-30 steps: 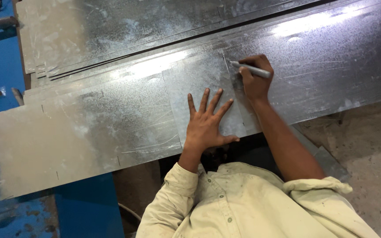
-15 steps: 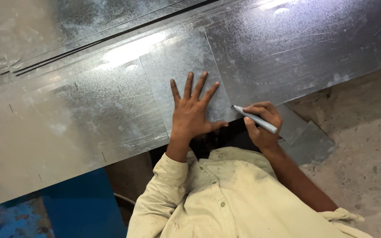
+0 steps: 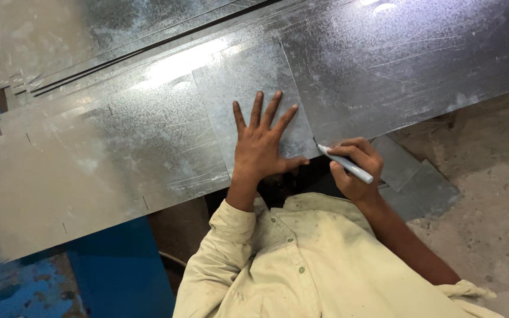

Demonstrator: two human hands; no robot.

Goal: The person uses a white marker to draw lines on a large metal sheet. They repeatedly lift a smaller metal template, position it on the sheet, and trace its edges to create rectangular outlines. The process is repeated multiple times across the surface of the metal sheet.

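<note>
- Left hand (image 3: 263,144): flat, fingers spread wide, palm down on a small rectangular metal piece (image 3: 248,88), holding nothing, pinning the piece against the big galvanized sheet (image 3: 413,70) under it.
- Right hand (image 3: 357,171): closed around a light blue-grey marker (image 3: 346,164) in a writing grip.
- Marker long axis runs lower right to upper left; tip sits at the small piece's lower right corner, at the sheet's near edge.
- Key relation: the piece's right edge runs up and slightly left from the marker tip, away from the body. Right hand is on that edge; left hand lies just left of it, clear of the line.
- Scrap offcuts (image 3: 419,182) lie on the concrete floor (image 3: 490,176) below the right hand.
- Blue frame (image 3: 119,265) at lower left.
</note>
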